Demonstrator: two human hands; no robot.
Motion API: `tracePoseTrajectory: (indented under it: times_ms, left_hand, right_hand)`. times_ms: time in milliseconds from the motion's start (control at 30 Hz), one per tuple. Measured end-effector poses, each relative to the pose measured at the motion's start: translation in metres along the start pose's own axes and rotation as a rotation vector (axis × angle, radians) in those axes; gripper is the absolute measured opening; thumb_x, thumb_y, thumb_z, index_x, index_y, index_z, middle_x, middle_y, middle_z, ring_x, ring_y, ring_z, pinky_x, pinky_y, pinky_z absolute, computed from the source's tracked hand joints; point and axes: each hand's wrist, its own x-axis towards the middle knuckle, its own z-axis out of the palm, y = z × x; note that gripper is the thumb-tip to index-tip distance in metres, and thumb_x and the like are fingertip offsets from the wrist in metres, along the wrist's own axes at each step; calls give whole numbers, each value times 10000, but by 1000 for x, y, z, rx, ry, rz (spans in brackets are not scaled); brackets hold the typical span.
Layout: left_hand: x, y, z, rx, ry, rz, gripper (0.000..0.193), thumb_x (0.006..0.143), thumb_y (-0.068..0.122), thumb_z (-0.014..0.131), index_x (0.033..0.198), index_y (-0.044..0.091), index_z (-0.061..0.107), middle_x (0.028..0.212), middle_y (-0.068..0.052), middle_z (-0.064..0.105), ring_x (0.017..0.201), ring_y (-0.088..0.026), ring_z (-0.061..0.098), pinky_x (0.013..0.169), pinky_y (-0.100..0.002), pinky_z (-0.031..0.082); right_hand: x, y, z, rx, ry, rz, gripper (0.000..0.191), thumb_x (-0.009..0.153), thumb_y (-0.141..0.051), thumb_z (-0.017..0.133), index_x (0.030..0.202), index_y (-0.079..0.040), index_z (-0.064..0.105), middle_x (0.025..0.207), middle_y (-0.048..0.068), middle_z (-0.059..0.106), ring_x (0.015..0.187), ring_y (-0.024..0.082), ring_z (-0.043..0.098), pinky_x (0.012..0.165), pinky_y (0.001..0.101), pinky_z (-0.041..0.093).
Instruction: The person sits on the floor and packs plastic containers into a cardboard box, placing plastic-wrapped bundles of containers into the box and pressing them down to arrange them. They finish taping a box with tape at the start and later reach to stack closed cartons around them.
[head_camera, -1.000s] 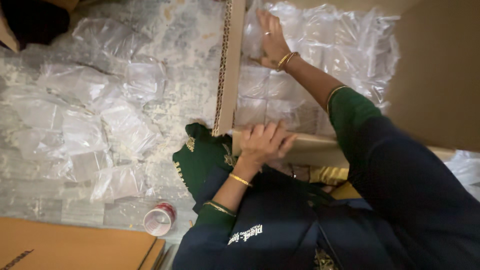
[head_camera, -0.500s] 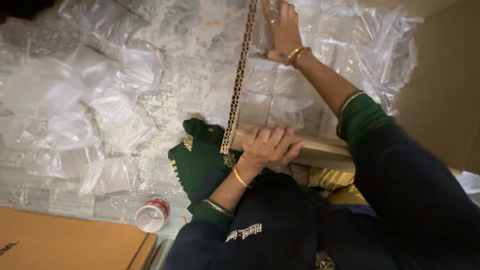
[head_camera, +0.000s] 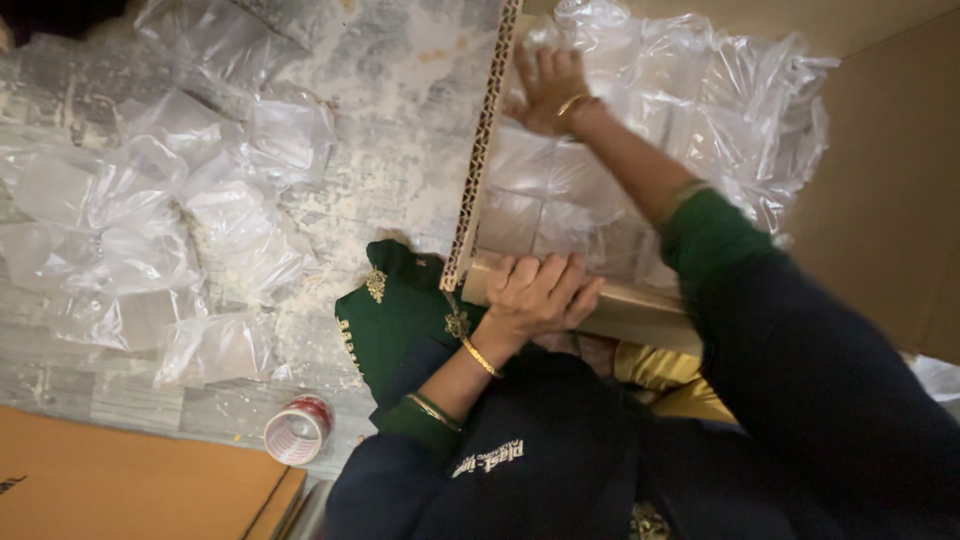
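Note:
A big cardboard box lies open, lined with a clear plastic bag and holding flat clear packets. My right hand reaches deep inside and lies flat on the packets, fingers apart, close to the box's corrugated side wall. My left hand curls over the near flap of the box at its corner and grips it. Both wrists wear gold bangles, and the sleeves are dark blue over green.
Several clear plastic packets are strewn over the pale floor left of the box. A roll of tape lies near my left elbow. A flat piece of brown cardboard is at the bottom left.
My right hand has slid a little lower and left over the packets, closer to the box's side wall. My left hand keeps its grip on the flap. The view has drifted.

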Motion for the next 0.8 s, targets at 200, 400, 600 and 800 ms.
tracePoseTrajectory:
  times_ms: [200,400,600,800]
  left_hand:
    - [-1,1,2,-22,6,-48,255,936,403,737,972,151,722,912,2,621,730,-184,524,736,-362,429]
    - [-22,-28,-31,-322,150,78,286,904,210,800,1157,139,687,1108,-42,625,978,-253,638,914,-457,529]
    - [-81,-173,-118,72,170,-553,282,856,294,789,979,85,644,913,-136,633,846,-396,586,752,-523,437]
    - [-124,-272,-178,494,-330,-1281,965,770,592,745,1535,128,385,1529,-253,365,1401,-508,281,1068,-685,248]
  right_hand:
    - [-2,-9,18,59,134,-25,861,1035,-599,293,1647,-30,88,1636,289,222,1532,444,177,1246,634,31]
    - [-47,2,50,-8,282,-331,852,1013,-555,414,1612,5,180,1681,300,74,1563,469,67,1234,607,64]
    - [-124,2,92,-635,184,-511,860,952,-447,522,1662,-136,150,1733,212,48,1587,374,82,1207,575,174]
    - [-141,-11,49,-353,-22,-692,833,913,-451,587,1577,-174,167,1653,195,13,1522,386,59,1168,652,160]
